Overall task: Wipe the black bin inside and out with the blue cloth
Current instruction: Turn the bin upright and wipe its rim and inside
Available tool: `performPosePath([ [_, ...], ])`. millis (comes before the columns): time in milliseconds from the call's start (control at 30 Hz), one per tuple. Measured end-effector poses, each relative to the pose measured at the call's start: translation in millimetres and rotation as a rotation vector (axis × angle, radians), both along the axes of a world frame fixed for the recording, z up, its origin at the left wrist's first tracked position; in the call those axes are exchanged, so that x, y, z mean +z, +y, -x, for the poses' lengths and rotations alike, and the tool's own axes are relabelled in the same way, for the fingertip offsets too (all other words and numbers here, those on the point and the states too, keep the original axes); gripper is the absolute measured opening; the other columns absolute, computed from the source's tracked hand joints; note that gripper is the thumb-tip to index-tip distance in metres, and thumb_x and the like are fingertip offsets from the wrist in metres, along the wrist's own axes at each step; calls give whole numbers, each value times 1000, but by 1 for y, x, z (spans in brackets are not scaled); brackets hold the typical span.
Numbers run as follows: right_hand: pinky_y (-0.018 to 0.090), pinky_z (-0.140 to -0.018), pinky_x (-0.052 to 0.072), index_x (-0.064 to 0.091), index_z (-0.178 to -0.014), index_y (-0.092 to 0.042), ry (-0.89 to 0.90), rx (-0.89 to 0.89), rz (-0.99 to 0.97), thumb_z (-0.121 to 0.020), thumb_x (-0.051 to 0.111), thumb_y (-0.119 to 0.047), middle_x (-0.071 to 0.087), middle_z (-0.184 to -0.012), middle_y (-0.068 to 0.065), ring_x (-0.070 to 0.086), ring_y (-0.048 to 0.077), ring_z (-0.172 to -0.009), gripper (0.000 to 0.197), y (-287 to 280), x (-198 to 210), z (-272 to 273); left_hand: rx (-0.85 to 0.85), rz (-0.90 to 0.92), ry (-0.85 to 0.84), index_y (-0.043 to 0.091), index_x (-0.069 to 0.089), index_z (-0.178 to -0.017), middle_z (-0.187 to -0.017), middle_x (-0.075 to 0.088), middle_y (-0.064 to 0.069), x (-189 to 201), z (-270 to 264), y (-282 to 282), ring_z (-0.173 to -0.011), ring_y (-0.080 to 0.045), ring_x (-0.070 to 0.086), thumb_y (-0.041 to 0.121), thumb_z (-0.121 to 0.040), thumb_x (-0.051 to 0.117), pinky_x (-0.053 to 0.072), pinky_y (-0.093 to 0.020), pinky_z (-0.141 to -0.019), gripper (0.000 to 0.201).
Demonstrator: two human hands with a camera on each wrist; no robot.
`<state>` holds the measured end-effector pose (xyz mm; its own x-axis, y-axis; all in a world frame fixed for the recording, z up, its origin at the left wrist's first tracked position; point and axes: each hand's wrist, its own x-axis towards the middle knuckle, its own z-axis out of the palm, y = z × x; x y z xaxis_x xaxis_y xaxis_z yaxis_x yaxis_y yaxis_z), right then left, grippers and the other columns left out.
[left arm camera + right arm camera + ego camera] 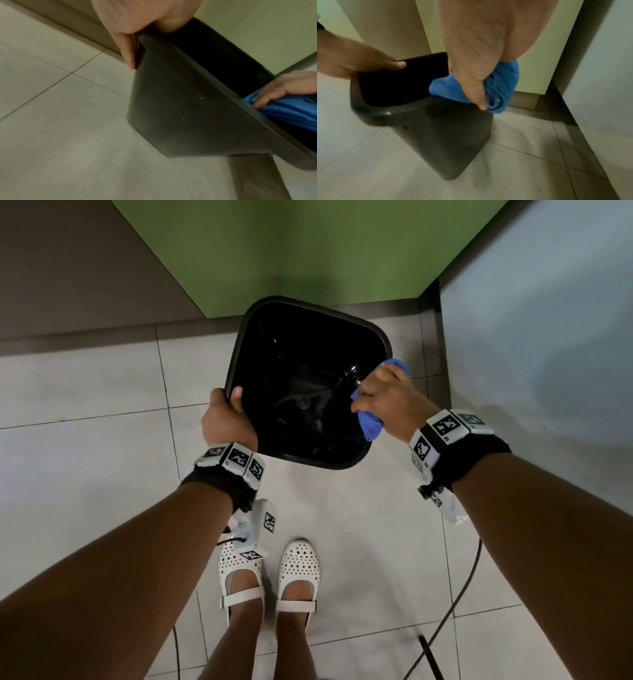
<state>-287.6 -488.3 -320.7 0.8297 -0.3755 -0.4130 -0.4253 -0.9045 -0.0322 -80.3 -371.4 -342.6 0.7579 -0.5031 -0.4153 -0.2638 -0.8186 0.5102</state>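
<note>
The black bin is a square plastic tub with rounded corners, standing on the tiled floor and seen from above. My left hand grips its near-left rim, thumb inside and fingers outside. My right hand holds the bunched blue cloth against the right rim of the bin. In the right wrist view the cloth drapes over the rim, partly inside the bin. The left wrist view shows the bin's outer wall and the cloth at the far rim.
A green wall corner rises right behind the bin. A pale panel stands to the right, close to the cloth hand. My white shoes are just in front of the bin. A black cable trails on the floor at the right.
</note>
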Motion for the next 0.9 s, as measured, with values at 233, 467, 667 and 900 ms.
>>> performPosePath([
  [233,41,-108,24,58,-121,-30,251,-345,-180,-86,54,-10,50,-133,-1,35,26,-130,40,-14,41,-18,131,7,91,1,49,-108,-102,64,-23,3,24,13,-95,-40,58,37,-98,31,35,-32,-69,41],
  [467,44,-99,40,65,-105,-20,-323,-908,-300,-72,55,8,63,-111,6,52,29,-109,45,16,53,-28,186,-136,180,-2,44,-116,-116,59,-26,16,34,20,-106,-42,56,36,-99,30,42,-41,-80,44],
  [667,18,-80,47,62,-109,-9,-535,-1099,-521,-79,50,7,65,-105,14,58,20,-85,36,33,77,-49,150,-189,237,1,32,-133,-135,47,-22,43,35,18,-116,-39,52,24,-95,44,44,-38,-88,46],
  [900,16,-42,38,47,-39,-14,-963,-1616,-1124,-70,48,4,46,-39,-4,47,8,-39,36,54,99,-54,-39,-121,208,3,38,-129,-135,40,-19,83,33,25,-113,-37,51,18,-92,45,41,-44,-102,41],
])
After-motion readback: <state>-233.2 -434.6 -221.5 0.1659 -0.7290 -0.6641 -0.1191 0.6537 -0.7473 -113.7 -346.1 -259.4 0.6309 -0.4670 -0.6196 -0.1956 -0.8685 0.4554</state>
